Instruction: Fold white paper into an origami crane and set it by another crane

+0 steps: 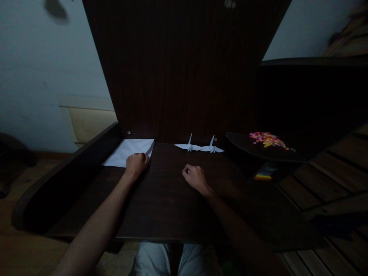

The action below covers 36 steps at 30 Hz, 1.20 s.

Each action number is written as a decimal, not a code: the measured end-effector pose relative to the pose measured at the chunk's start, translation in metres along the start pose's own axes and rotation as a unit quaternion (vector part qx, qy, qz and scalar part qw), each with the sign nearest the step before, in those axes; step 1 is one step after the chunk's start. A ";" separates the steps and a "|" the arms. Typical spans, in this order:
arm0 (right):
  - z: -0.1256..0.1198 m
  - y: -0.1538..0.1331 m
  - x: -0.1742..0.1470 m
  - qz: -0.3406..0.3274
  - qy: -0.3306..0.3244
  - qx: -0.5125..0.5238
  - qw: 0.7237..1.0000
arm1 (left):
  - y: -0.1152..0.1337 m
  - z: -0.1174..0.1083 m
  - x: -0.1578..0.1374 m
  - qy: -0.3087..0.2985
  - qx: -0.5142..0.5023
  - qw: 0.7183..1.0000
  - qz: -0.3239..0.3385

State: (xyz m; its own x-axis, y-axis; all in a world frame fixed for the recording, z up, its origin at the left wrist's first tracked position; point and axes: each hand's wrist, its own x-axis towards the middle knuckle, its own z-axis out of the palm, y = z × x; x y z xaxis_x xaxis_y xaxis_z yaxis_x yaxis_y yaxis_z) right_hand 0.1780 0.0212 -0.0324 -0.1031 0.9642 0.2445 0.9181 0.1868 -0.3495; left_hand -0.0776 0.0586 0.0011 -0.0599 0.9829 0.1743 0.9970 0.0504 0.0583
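My left hand [137,164] is closed in a fist, knuckles up, over the right edge of a white sheet of paper [120,151]. The sheet lies flat at the far left of the dark desk and shows faint crease lines. Nothing shows inside that fist. Farther right, my right hand [195,177] rests in a loose fist on the bare wood, its fingers curled with nothing visible in them. Beyond it stand two white origami cranes, the left crane [189,147] and the right crane [212,149], side by side with wings touching or nearly so.
A raised side shelf [238,142] at the right carries a heap of small pink, yellow and red pieces [268,139]. Beneath it sits a rainbow-coloured item [263,177]. A dark upright panel [184,76] backs the desk, and a side board [71,180] bounds it at left.
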 end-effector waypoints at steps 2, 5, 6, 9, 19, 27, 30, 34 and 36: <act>-0.001 -0.001 0.000 0.000 -0.001 0.001 1.000 | -0.001 0.001 0.000 0.000 0.003 1.000 0.005; -0.001 -0.001 0.000 0.001 -0.002 0.006 1.000 | -0.003 0.000 0.000 0.001 0.009 1.000 0.015; -0.001 -0.001 0.000 0.001 -0.001 0.008 1.000 | -0.003 0.000 0.000 0.003 0.011 1.000 0.018; -0.002 -0.001 0.000 -0.002 -0.001 0.015 1.000 | -0.001 -0.003 -0.002 0.013 0.012 1.000 0.017; 0.006 0.002 0.005 -0.009 -0.004 0.349 0.937 | 0.025 -0.024 -0.024 0.128 -0.032 0.990 0.042; 0.000 -0.008 0.002 0.036 -0.151 0.678 0.719 | 0.080 0.002 -0.068 0.064 -0.145 0.954 0.255; 0.002 -0.011 0.002 0.049 -0.140 0.661 0.735 | 0.089 0.010 -0.076 0.036 -0.174 0.935 0.307; 0.010 -0.009 0.006 0.061 -0.092 0.628 0.770 | 0.086 0.010 -0.075 0.004 -0.214 0.917 0.337; 0.011 -0.006 0.008 0.058 -0.079 0.616 0.782 | 0.080 0.006 -0.069 0.020 -0.232 0.913 0.334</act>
State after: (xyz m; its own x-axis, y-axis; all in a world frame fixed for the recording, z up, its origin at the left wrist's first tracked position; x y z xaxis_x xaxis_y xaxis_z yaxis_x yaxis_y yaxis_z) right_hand 0.1676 0.0304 -0.0387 -0.1820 0.9811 0.0657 -0.1291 0.0423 -0.9907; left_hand 0.0064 -0.0043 -0.0121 0.5427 0.7594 0.3589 0.6849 -0.6475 0.3342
